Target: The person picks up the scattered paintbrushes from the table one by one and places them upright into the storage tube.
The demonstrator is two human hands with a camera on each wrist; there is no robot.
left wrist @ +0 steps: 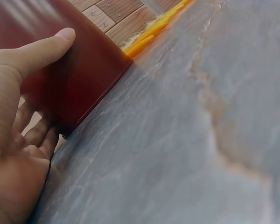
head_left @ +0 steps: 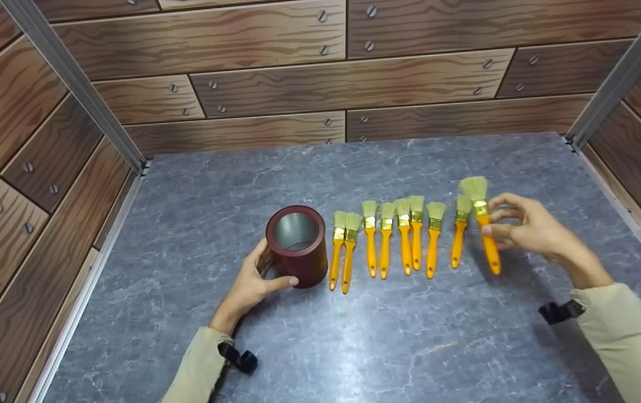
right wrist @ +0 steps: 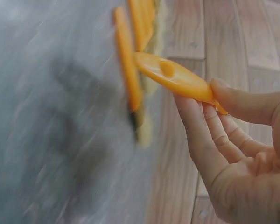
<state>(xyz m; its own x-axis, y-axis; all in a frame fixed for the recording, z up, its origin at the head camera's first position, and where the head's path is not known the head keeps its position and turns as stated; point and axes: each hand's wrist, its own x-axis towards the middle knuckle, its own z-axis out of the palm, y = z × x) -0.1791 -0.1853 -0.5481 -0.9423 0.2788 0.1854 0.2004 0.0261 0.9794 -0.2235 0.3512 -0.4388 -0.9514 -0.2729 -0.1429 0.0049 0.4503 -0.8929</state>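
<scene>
My left hand [head_left: 250, 285] holds a dark red cylindrical cup [head_left: 312, 268] upright on the table, thumb on its near side and fingers around its left side. The same cup [left wrist: 84, 70] fills the upper left of the left wrist view. In my right hand [head_left: 530, 229], thumb and fingers pinch the orange handle of a paintbrush [head_left: 490, 246], its pale bristles pointing away and up. The right wrist view shows that handle [right wrist: 182, 79] raised off the table. Just left of it lies another paintbrush [head_left: 458, 240].
Several more paintbrushes [head_left: 385, 240] lie in a row between the cup and my right hand, bristles toward the back. Two of them [head_left: 347, 263] are close beside the cup. Wood-patterned walls [head_left: 298, 84] enclose the grey marbled table [head_left: 387, 347] at the back and sides.
</scene>
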